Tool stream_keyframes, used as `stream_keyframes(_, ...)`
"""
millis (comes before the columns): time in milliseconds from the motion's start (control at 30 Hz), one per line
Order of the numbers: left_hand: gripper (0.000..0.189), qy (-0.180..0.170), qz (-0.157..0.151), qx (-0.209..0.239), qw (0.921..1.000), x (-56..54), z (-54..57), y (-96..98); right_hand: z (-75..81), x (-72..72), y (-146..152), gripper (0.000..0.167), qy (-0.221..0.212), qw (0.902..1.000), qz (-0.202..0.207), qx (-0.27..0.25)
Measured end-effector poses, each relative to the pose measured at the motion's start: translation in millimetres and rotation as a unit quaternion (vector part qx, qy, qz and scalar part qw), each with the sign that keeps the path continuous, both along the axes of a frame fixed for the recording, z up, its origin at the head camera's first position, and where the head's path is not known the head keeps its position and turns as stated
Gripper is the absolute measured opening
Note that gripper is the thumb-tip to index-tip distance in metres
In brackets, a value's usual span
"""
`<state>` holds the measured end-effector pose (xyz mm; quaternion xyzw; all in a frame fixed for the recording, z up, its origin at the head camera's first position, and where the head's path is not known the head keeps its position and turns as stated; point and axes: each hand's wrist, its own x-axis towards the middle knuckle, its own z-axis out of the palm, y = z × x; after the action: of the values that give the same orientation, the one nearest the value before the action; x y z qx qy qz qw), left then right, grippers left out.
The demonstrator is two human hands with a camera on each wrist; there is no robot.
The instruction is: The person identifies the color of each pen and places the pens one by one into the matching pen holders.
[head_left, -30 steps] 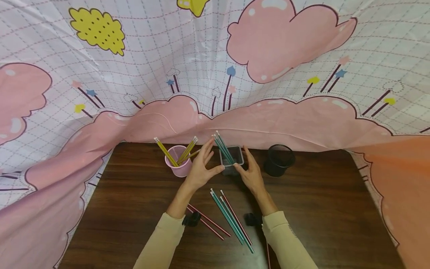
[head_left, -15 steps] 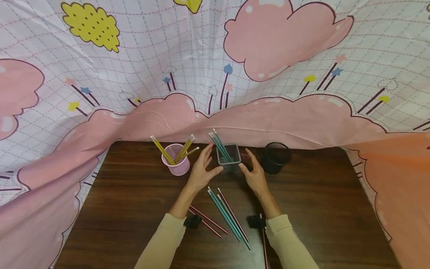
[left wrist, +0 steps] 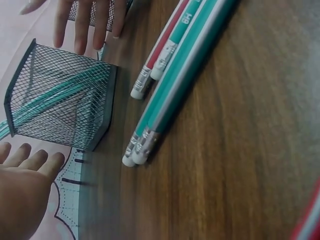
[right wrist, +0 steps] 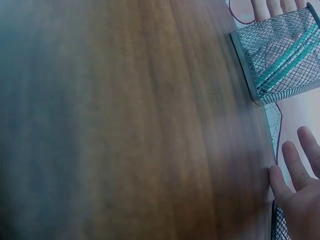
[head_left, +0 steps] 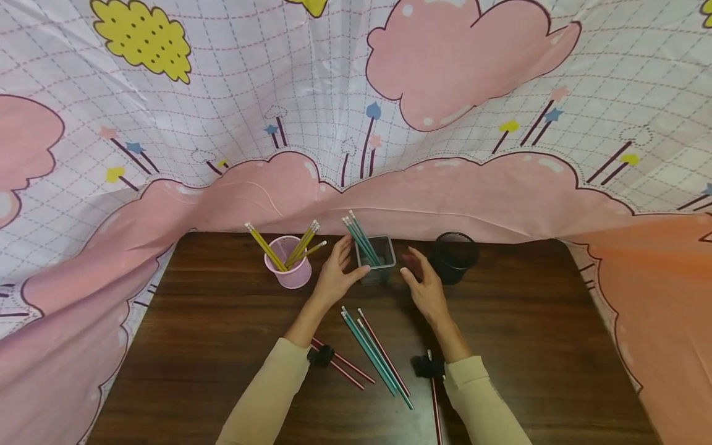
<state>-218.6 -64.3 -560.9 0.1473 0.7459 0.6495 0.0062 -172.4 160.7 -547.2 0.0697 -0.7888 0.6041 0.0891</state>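
A square black mesh pencil cup [head_left: 376, 275] stands at the back of the table with several teal pencils [head_left: 360, 238] leaning to the left in it. My left hand [head_left: 332, 279] is beside the cup's left side, fingers extended; whether it touches the cup is hard to tell. On the other side, my right hand [head_left: 427, 293] is held apart from the cup, its fingers spread and holding nothing. In the left wrist view, both hands flank the mesh cup [left wrist: 60, 95], and the right wrist view has a gap between the right hand [right wrist: 305, 205] and the cup [right wrist: 280, 55].
A pink round mesh cup [head_left: 295, 276] with several yellow pencils [head_left: 303, 246] stands to the left. A black round cup [head_left: 453, 267] is at the right. Teal pencils [head_left: 374, 355] and red pencils [head_left: 436, 405] lie on the wooden table [head_left: 534, 346], before a patterned cloth [head_left: 445, 198].
My right hand has drawn away to the right from the square cup. The left hand stays at its left side. The head view has shifted slightly.
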Motion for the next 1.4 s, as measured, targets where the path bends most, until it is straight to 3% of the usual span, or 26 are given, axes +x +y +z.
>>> stream_keyframes(133, 0.087, -0.018, -0.009, -0.030, 0.9993, -5.4, -3.8, 3.5, 1.8, 5.0, 0.6, 0.049, -0.011, 0.9999, -0.003, 0.004)
stream_keyframes(367, 0.090, -0.013, -0.021, -0.029, 0.9993, -8.8, -5.3, 6.5, 0.0, 9.8, 0.3, 0.046, -0.033, 0.9990, -0.010, 0.029)
stream_keyframes(600, 0.090, -0.016, -0.013, -0.052, 0.9985, -10.3, -7.5, 4.5, -34.4, 2.3, 0.9, 0.044, -0.033, 0.9987, -0.004, 0.039)
stream_keyframes(767, 0.090, -0.030, -0.003, -0.061, 0.9976, -9.4, -3.8, -3.0, -40.2, 4.8, -2.4, 0.042, -0.054, 0.9963, 0.005, 0.066)
stream_keyframes(867, 0.090, -0.034, -0.001, -0.061, 0.9975, -8.9, -4.5, -11.6, -39.2, 8.3, -5.7, 0.043, -0.059, 0.9939, 0.024, 0.090)
stream_keyframes(1100, 0.090, -0.053, -0.023, -0.052, 0.9970, 4.4, 27.8, -20.4, -37.2, 16.7, -19.9, 0.020, -0.017, 0.9787, 0.123, 0.164)
stream_keyframes(1267, 0.088, -0.048, -0.020, -0.035, 0.9980, 5.2, 25.3, -20.0, -38.2, 21.4, -33.5, 0.009, 0.014, 0.9645, 0.169, 0.203)
stream_keyframes(1400, 0.088, -0.048, -0.017, -0.028, 0.9983, 6.7, 23.1, -20.8, -41.9, 23.5, -40.0, 0.008, 0.052, 0.9555, 0.176, 0.232)
